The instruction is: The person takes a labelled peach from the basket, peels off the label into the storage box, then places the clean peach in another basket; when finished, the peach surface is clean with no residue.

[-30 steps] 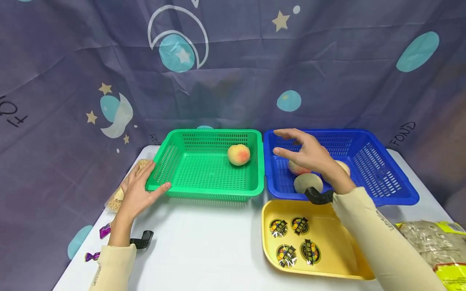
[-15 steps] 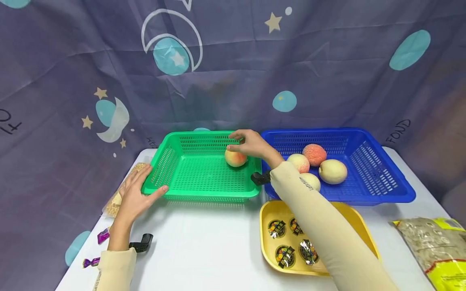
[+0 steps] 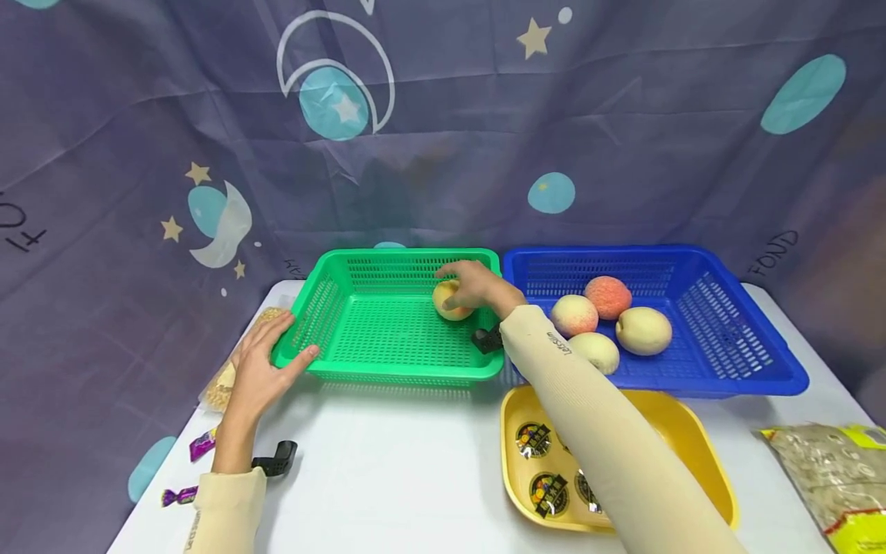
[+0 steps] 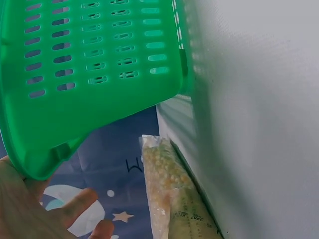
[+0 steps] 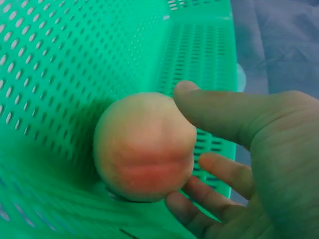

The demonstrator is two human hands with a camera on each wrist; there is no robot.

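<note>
A pink-yellow peach lies at the back right of the green basket. My right hand curls round it, thumb on top and fingers beneath. My left hand rests against the basket's front left corner, fingers fairly straight, thumb along the front wall. The blue basket beside it holds several more peaches.
A yellow tray with round wrapped sweets sits in front of the blue basket. A bag of nuts and purple candies lie at the left table edge. A printed bag lies right. A curtain hangs behind.
My right hand moved left from above the blue basket into the green one and closed its fingers around the peach. The left hand stayed on the basket's corner.
</note>
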